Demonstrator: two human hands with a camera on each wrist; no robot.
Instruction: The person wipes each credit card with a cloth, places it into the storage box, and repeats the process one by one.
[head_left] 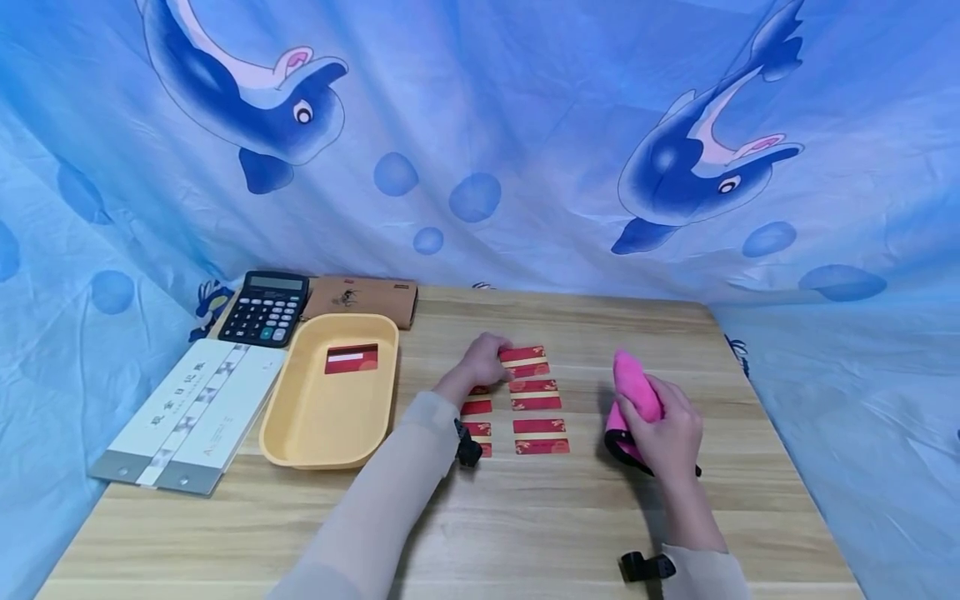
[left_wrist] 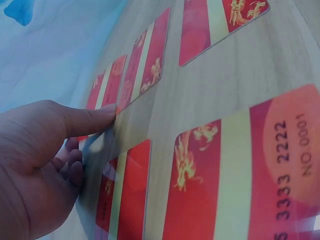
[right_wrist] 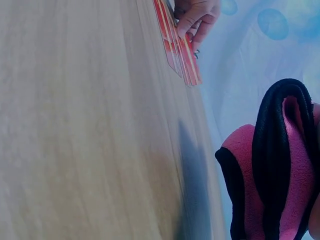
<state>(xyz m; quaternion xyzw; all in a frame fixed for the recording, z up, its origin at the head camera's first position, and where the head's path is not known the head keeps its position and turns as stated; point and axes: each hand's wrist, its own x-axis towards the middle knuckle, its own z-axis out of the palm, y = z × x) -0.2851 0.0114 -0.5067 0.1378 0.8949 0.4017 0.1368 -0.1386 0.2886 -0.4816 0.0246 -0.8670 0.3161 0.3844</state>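
Red-and-gold cards lie in two columns on the wooden table. My left hand (head_left: 482, 360) is at the left end of the farthest card (head_left: 529, 362) in the right column, pinching it between thumb and fingers. In the left wrist view the thumb (left_wrist: 95, 120) lies at the edge of that card, and the other fingers are partly hidden. Nearer to me in the same column are a middle card (head_left: 536, 395) and a near card (head_left: 542, 437). To the right, my right hand (head_left: 672, 429) grips a folded pink cloth (head_left: 634, 385) with black edging, held above the table.
A yellow tray (head_left: 279, 433) stands on the left with one red card (head_left: 352, 359) inside, stripe side up. Around it are a calculator (head_left: 264, 308), a brown notebook (head_left: 360, 300) and a white-and-grey booklet (head_left: 198, 408). A blue dolphin-print curtain (head_left: 540, 108) hangs behind the table.
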